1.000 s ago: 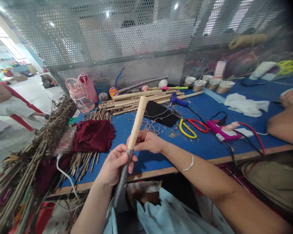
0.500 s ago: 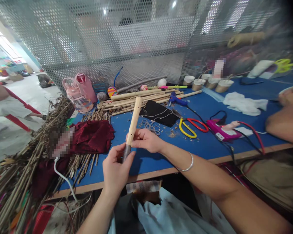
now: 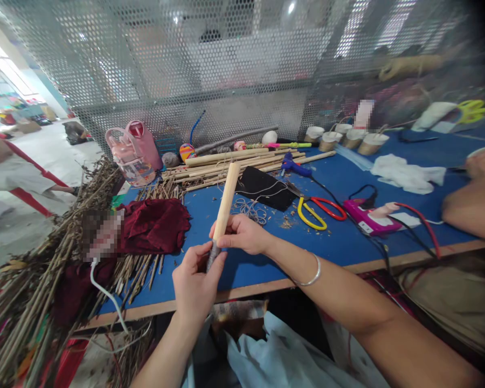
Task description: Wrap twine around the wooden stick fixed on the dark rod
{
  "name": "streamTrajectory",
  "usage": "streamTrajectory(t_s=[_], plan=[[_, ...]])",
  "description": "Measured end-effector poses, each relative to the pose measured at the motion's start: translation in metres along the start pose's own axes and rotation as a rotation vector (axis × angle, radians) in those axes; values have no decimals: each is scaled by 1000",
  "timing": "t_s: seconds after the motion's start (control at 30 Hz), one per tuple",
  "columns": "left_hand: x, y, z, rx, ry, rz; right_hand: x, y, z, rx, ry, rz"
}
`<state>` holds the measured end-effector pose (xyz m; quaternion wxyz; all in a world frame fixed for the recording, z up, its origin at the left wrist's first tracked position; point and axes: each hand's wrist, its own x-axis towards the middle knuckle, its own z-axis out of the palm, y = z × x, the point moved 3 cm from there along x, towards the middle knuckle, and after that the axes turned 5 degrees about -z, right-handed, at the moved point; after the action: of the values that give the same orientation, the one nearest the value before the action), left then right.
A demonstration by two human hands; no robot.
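A pale wooden stick (image 3: 227, 199) with a grey wrapped lower end (image 3: 213, 255) stands tilted above the blue table. My left hand (image 3: 198, 275) is closed round the grey part. Just above it, my right hand (image 3: 242, 233) pinches the stick near the edge of the wrapping. Behind the hands lie loose grey cord (image 3: 250, 210), a black cloth (image 3: 262, 188) and scissors (image 3: 312, 215) with yellow and red handles. A blue glue gun (image 3: 295, 166) rests beyond the scissors.
Dry twigs (image 3: 40, 275) and a dark red cloth (image 3: 156, 226) lie at left, near a pink bottle (image 3: 143, 143). Long sticks (image 3: 234, 161) lie at the back. A magenta power strip (image 3: 369, 218) and another person's arm (image 3: 475, 207) are at right.
The stick has turned about its length; the dark holes seen on it before no longer show. Both hands have shifted very slightly to the right and keep their hold.
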<state>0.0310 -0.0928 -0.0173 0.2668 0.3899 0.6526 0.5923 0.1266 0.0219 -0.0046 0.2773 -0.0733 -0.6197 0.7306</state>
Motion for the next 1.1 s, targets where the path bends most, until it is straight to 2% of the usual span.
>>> streamTrajectory(t_s=[0.03, 0.17, 0.2, 0.27, 0.33, 0.4, 0.6, 0.73, 0.87, 0.93, 1.1], plan=[[2, -1, 1, -62, -51, -50, 0, 0, 0, 8, -15, 4], [10, -4, 5, -366, -398, -321, -2, -2, -1, 32, -73, 10], [10, -3, 6, -397, -435, -348, -2, -2, -1, 29, -72, 8], [11, -3, 4, -350, -364, -307, -2, -3, -1, 22, -62, 3], [10, -1, 1, -205, -190, -190, -1, -2, -1, 18, -58, 8], [7, 0, 0, -114, -75, -97, -1, -1, 0, 17, -55, 6], [5, 0, 1, -151, -49, -57, -2, 2, 7, 116, -141, 19], [4, 3, 0, -137, -65, -11, -3, 2, 9, 149, -157, 42], [5, 4, -1, -217, -99, -67, -3, 2, 9, 154, -166, 54], [9, 0, -1, -310, -174, -132, -2, 2, 9, 157, -152, 38], [20, -12, 3, -550, -457, -309, -3, 3, 12, 142, -120, 23]])
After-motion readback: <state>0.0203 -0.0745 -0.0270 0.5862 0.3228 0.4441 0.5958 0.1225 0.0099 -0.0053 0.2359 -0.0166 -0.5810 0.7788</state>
